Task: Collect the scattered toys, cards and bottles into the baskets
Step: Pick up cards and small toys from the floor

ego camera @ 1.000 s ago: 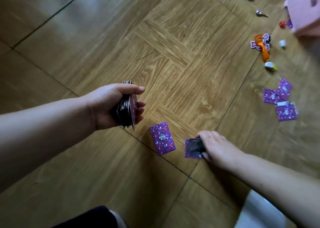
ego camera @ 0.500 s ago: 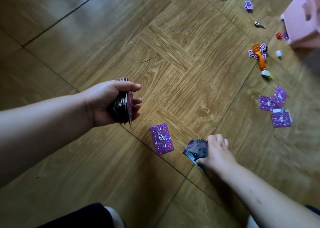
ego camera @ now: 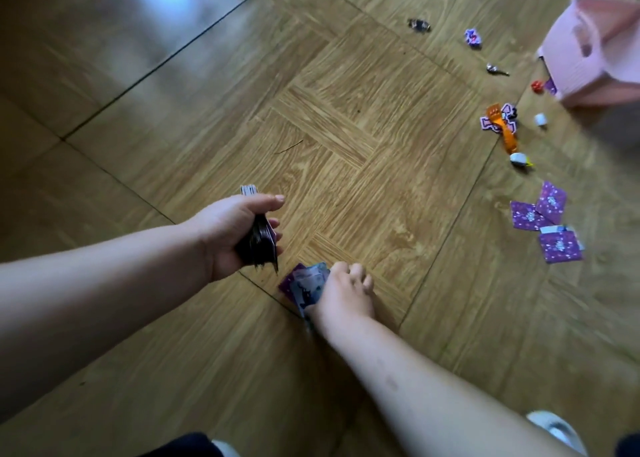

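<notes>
My left hand [ego camera: 230, 233] grips a thick stack of cards [ego camera: 258, 243] on edge above the wooden floor. Just below and to its right, my right hand [ego camera: 341, 293] holds a few picked-up cards [ego camera: 306, 285], purple-backed and picture-faced, close to the floor. The single purple card that lay between my hands is no longer visible on its own. More purple cards [ego camera: 545, 222] lie scattered at the right. A pink basket [ego camera: 602, 72] lies tipped at the upper right.
Small toys are strewn between the loose cards and the basket: an orange toy [ego camera: 504, 129] on a purple-white piece, a white-yellow piece [ego camera: 519, 159], a white cap [ego camera: 540, 119], a red bit [ego camera: 536, 85], a purple figure [ego camera: 472, 36], a dark toy [ego camera: 419, 25]. My shoe [ego camera: 557, 429] shows at bottom right.
My right hand has slid left with its cards to where the lone purple card lay, now close under my left hand. The view has shifted, bringing the basket more into sight.
</notes>
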The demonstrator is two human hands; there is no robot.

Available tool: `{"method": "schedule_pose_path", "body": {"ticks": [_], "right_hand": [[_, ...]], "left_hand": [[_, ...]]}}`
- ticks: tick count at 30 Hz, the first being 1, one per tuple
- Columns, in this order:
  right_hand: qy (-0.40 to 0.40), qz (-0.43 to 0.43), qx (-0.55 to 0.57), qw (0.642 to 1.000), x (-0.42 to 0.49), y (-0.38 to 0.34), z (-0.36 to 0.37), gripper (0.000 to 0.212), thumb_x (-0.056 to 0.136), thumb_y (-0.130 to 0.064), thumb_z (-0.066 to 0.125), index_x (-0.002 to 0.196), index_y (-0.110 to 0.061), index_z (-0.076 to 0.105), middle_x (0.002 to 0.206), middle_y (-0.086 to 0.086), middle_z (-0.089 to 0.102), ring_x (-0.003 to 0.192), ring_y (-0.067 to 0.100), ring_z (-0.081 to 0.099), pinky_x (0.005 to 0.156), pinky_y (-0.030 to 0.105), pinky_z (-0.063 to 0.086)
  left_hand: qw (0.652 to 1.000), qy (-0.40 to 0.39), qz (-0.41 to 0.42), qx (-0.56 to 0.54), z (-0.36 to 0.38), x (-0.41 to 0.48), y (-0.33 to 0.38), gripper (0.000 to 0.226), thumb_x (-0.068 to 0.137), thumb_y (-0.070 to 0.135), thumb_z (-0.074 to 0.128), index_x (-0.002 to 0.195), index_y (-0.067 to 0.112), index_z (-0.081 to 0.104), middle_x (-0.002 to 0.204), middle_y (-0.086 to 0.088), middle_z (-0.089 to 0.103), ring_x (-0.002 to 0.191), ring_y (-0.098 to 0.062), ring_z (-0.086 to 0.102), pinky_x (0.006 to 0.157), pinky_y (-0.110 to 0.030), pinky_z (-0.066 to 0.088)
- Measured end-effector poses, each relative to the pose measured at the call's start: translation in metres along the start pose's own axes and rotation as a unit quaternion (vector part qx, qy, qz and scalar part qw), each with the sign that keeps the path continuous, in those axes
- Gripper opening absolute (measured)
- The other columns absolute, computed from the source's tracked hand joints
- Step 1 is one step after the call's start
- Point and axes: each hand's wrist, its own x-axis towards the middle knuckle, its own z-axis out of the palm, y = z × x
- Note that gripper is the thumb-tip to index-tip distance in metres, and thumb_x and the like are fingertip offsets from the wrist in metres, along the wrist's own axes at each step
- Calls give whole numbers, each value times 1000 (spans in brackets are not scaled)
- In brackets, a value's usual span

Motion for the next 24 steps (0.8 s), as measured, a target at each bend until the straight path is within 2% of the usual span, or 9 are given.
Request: {"method": "schedule_pose_path", "body": {"ticks": [4,7,11,13,16,18,20,22,24], "right_hand": [[-82,13,145,986,-1,7,-25,62,79,-30,76,124,-8,38,130,10,52,122,28,51,95,32,42],[-102,-28,224,969,15,8,-71,54,78,-21,70,124,-5,45,121,11,62,108,25,61,88,29,49],[-111,-119,253,954,10,14,-154,28,74,-12,53,101,-5,58,93,12,67,86,29,67,69,40,58],[-121,-158,292,935,-3,24,-188,17,81,-8,51,93,-7,62,87,15,68,86,35,69,73,48,59],[-209,-196,413,865,-18,75,-238,24,86,9,45,95,-7,61,93,17,67,94,33,68,82,41,56],[-261,-204,451,829,-27,118,-269,24,81,5,60,104,-5,61,102,15,66,101,26,65,88,37,53],[-242,-217,405,855,-25,159,-283,56,76,-24,77,126,-11,55,119,1,63,110,11,61,97,35,50],[-137,-237,313,909,-16,197,-277,105,57,-53,79,146,-28,31,138,-10,49,125,1,47,107,36,42],[-74,-253,295,918,-5,224,-262,131,44,-61,80,150,-41,5,153,-11,29,138,0,28,115,34,30]], "left_hand": [[998,41,43,10,9,-2,-3,29,87,24,70,109,17,52,98,-12,55,69,-20,58,77,-43,53],[997,28,62,37,34,-11,-3,42,89,25,68,123,15,47,96,-12,55,74,-22,60,74,-42,54],[989,-52,124,62,98,-26,9,63,83,51,69,132,24,40,109,-8,65,86,-22,69,82,-51,56],[980,-82,152,100,134,-34,18,77,72,59,72,135,30,39,120,-2,64,99,-20,68,79,-44,57],[975,-120,156,106,192,-47,26,34,87,38,68,113,21,55,94,-3,67,75,-16,68,60,-32,57],[977,-137,113,116,222,-54,26,12,92,27,59,87,16,60,71,-5,61,57,-19,62,53,-29,53],[987,-114,67,94,247,-54,20,16,90,29,57,81,16,56,63,-5,54,52,-20,56,52,-29,49],[995,-80,41,50,272,-51,8,21,88,34,61,83,16,53,67,-7,53,52,-21,55,50,-29,47],[995,-92,23,24,301,-46,-14,23,87,38,64,85,17,56,70,-7,54,57,-20,56,52,-27,46]]}}
